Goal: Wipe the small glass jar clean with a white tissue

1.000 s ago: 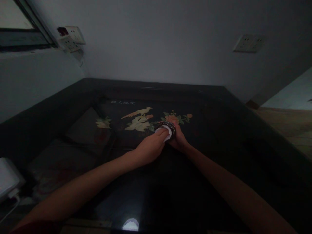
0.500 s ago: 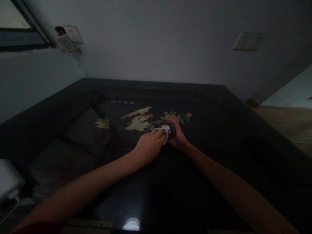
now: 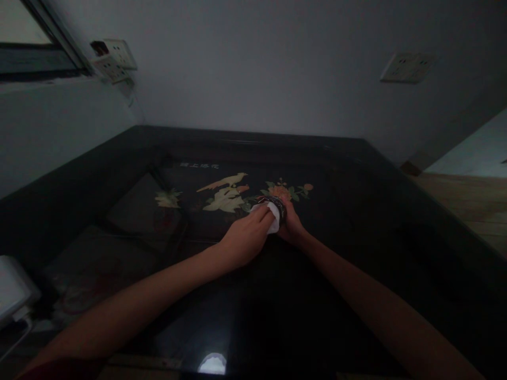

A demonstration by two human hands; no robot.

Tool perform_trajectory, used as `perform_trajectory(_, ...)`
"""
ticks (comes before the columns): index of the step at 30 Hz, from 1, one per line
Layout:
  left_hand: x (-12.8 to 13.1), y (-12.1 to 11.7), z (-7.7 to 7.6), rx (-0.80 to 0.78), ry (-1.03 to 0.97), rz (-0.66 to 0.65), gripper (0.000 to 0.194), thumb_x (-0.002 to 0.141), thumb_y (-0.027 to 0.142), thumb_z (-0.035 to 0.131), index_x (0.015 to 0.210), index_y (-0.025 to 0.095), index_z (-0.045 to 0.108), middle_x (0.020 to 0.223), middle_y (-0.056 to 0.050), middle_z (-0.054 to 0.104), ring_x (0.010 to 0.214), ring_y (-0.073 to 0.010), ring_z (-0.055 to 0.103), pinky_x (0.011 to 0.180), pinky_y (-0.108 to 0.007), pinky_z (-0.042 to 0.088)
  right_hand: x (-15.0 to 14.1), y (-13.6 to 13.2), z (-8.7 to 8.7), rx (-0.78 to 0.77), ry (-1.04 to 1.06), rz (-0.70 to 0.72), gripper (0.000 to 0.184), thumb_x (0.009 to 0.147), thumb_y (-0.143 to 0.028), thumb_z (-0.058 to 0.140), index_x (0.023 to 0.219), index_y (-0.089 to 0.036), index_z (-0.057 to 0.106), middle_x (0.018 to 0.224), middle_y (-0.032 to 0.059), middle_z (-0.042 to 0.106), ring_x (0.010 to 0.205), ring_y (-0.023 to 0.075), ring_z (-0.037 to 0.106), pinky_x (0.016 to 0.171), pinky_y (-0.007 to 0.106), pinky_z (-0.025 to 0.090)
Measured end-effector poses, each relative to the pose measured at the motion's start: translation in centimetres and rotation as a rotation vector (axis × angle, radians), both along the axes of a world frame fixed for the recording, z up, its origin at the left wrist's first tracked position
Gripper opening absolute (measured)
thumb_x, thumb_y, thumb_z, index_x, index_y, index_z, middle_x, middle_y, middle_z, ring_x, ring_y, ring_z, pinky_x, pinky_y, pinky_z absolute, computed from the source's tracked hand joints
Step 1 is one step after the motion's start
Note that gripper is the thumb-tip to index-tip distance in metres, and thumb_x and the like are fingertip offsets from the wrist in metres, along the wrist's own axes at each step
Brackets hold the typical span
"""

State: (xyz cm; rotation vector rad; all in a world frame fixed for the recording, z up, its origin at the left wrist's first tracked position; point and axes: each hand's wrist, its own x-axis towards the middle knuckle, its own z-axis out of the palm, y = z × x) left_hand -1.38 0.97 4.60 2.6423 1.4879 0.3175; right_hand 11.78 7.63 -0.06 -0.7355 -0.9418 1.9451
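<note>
My left hand [image 3: 249, 235] is closed on a white tissue [image 3: 274, 224], its fingertips pushed against a dark, round, shiny vessel [image 3: 282, 209]. The vessel looks like a small bowl or ashtray; dim light hides its exact kind. Around its right side wraps my right hand [image 3: 292, 224], fingers partly hidden behind it. Both hands are together just above or on a glossy black tabletop [image 3: 277, 295], at the lower edge of its inlaid bird-and-flower picture [image 3: 225, 198]. Whether the vessel touches the table cannot be made out.
A white device [image 3: 16, 287] with a cable stands at the left edge. Wall sockets [image 3: 407, 67] are on the right, with more sockets [image 3: 114, 58] at the left corner near a window frame [image 3: 59, 37]. The wall runs along the table's far edge.
My left hand has shifted slightly right and up, pressing the tissue further over the vessel's near side; the tissue now looks more spread. My right hand keeps its hold.
</note>
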Motion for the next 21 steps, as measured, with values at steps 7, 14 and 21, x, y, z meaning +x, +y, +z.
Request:
perform_trajectory(7, -0.27, 0.24, -0.38, 0.148, 0.188, 0.021, 0.04, 0.092, 0.011, 0.035, 0.131, 0.015, 0.04, 0.14, -0.014, 0.044, 0.126, -0.0234, 0.046, 0.091, -0.035, 0.05, -0.13, 0.52, -0.6, -0.08, 0.114, -0.018, 0.046, 0.084, -0.06, 0.042, 0.085, -0.022, 0.068, 0.083, 0.0025, 0.072, 0.095, 0.0211, 0.064, 0.085, 0.035, 0.049)
perform_trajectory(14, -0.14, -0.06, -0.17, 0.099, 0.169, -0.047, 0.03, 0.092, 0.012, 0.036, 0.118, 0.014, 0.052, 0.124, -0.011, 0.056, 0.113, -0.022, 0.055, 0.092, -0.036, 0.049, 0.11, 0.72, -0.91, -0.068, 0.101, -0.034, 0.048, 0.083, -0.061, 0.041, 0.084, -0.023, 0.068, 0.08, 0.0034, 0.072, 0.093, 0.0219, 0.064, 0.082, 0.036, 0.05)
perform_trajectory(21, -0.01, 0.41, 0.18, -0.101, -0.112, -0.163, 0.036, 0.084, 0.003, 0.038, 0.116, 0.016, 0.05, 0.126, -0.009, 0.053, 0.119, -0.0176, 0.05, 0.103, -0.033, 0.043, 0.02, 0.37, -0.46, -0.107, 0.103, -0.003, 0.051, 0.081, -0.065, 0.039, 0.083, -0.022, 0.067, 0.077, 0.005, 0.071, 0.091, 0.0232, 0.066, 0.081, 0.037, 0.051)
